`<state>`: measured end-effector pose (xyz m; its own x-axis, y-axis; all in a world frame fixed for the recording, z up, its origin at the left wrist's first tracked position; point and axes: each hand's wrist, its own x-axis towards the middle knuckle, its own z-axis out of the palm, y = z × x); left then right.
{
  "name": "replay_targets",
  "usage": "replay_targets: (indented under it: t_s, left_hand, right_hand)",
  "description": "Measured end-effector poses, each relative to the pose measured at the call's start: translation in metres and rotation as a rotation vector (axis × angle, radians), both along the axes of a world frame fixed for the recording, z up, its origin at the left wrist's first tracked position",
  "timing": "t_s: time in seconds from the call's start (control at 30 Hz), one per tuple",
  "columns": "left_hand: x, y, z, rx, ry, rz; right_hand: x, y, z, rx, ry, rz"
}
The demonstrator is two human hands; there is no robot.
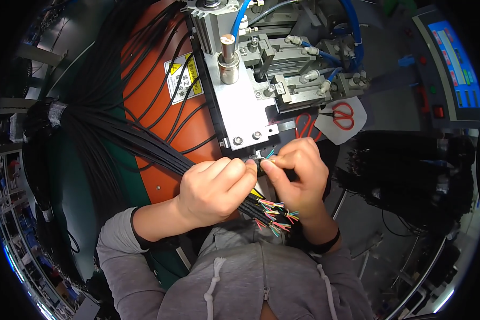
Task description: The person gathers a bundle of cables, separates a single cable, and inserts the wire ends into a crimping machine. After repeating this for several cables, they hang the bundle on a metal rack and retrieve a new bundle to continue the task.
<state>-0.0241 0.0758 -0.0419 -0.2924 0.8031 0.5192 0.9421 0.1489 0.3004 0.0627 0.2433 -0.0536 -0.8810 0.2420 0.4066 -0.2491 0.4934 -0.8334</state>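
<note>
Grey hoodie lies below the metal plate; beside that plate, right hand pinches wires, likely limp, best held bunched; left hand, fingers curled, hides its grip.

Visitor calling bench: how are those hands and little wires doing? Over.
Left fingers curled shut, contents hidden. Right fingers pinching thin blue-green wires beside metal machine. Black cable bundle close by left fingers, not covering those wires.

A dark green counter fills the left side of a workshop. Cluttered shelving stands beyond its left edge, details blurred. Grey floor shows at right, crossed by a curved metal tube. Bright white light strips glow at the near left and near right.
</note>
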Motion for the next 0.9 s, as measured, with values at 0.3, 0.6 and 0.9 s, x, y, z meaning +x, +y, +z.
replay_targets:
  t_s: [0.3, 0.6, 0.9]
  left_hand:
    - [-0.002, 0.0, -0.008, 0.116, 0.219, 0.015]
    - [0.003, 0.002, -0.009, -0.008, 0.127, 0.014]
    - [0.013, 0.003, -0.012, -0.222, 0.135, 0.106]
  right_hand:
    - [0.007, 0.016, -0.001, -0.596, -0.389, 0.189]
    - [0.006, 0.016, -0.019, -0.348, -0.285, 0.057]
    - [-0.008, -0.001, -0.029, 0.207, -0.06, -0.094]
